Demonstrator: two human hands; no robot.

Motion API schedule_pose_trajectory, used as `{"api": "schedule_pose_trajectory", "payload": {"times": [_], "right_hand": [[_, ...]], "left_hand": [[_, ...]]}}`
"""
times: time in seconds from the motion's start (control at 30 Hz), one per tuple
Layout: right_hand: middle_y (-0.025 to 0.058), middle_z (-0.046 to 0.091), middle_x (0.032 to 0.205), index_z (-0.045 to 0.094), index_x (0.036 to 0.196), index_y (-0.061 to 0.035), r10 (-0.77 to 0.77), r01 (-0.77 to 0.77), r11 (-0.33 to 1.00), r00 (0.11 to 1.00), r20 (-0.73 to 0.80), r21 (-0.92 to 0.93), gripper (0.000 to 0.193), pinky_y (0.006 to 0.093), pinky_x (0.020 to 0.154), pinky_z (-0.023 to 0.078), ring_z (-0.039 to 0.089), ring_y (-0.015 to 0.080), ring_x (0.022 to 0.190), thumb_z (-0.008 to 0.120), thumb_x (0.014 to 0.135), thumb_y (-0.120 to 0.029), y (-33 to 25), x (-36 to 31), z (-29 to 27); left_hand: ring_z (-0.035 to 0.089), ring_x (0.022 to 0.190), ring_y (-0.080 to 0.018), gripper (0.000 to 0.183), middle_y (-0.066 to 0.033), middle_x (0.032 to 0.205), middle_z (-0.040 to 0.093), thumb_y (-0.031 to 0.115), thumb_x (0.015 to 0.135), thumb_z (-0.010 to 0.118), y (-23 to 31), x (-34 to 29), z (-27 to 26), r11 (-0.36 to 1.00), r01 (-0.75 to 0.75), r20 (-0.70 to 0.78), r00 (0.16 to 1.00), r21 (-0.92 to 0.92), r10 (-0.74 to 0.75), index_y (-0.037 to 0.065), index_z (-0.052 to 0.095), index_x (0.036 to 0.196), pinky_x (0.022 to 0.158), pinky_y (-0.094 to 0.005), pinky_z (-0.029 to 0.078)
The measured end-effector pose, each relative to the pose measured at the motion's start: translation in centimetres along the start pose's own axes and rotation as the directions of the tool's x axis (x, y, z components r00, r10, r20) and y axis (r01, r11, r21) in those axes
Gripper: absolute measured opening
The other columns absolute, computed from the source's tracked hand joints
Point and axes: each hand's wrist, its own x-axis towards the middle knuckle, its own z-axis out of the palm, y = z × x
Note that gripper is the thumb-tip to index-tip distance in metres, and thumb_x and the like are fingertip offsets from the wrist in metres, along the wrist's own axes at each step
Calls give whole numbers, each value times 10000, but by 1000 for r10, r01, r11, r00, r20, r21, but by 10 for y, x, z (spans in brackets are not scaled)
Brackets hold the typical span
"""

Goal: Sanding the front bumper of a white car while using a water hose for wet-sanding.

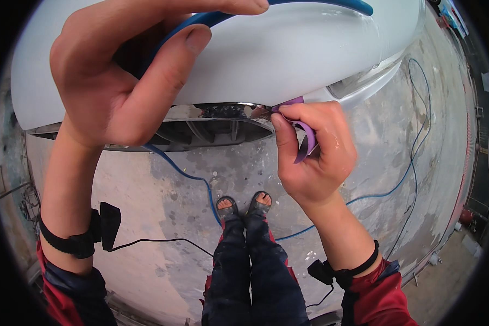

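At the front of a pale silver car (pixel 255 60), a curled purple strip (pixel 311 137) is pinched in the right hand (pixel 331 141) at the chrome trim's (pixel 217 111) end, while a blue hose (pixel 212 18) is held in the curled left hand (pixel 100 87).

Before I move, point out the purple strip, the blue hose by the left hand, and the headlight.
Purple strip (pixel 311 139), head view: on its curled loop.
Blue hose (pixel 214 19), head view: on its upper bend.
Headlight (pixel 358 81), head view: on its lens.

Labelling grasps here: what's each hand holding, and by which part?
Left hand: blue hose, near its free end, which sticks out past the hand. Right hand: curled purple strip, pinched between its ends.
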Motion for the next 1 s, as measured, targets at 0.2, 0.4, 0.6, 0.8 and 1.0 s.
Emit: {"api": "schedule_pose_trajectory", "payload": {"times": [0.2,0.4,0.6,0.8,1.0], "right_hand": [[61,675,823,656,886,-24,228,-223,971,972,57,-85,204,264,635,462,582,170,671,854,843,-9,-25,15,-5],[35,614,701,616,838,-16,672,-694,719,692,264,-10,237,279,597,429,523,126,627,838,877,-90,-33,33,-24],[69,627,687,633,845,-18,682,-704,708,700,212,48,249,315,614,467,537,142,619,854,867,-131,-29,8,-28],[80,659,709,658,860,-13,598,-605,796,791,128,20,239,312,620,478,558,165,616,861,862,-140,-37,16,-9],[84,647,677,653,812,-2,632,-634,773,763,136,-33,245,319,604,465,555,167,603,852,844,-141,-39,26,-8]], "left_hand": [[759,1044,-281,337,-214,1201,765,-95,959,522,7,-2,7,996,88,-67,994,16,-86,-81,708,1239,933,-344,596],[731,944,-175,299,-143,1174,783,-73,960,591,32,-10,12,919,390,-131,909,-62,-395,-46,736,1221,842,-261,562],[567,737,-112,306,-113,952,716,-97,945,623,112,-58,42,829,475,-266,792,-295,-549,-52,722,1231,630,-254,425],[611,651,-189,331,-142,934,764,-142,826,683,170,-88,63,732,586,-308,666,-347,-679,-40,753,1132,590,-282,472],[608,648,-191,325,-135,857,737,-113,837,696,187,-94,78,700,612,-321,623,-369,-713,-23,762,1142,576,-279,461]]}}
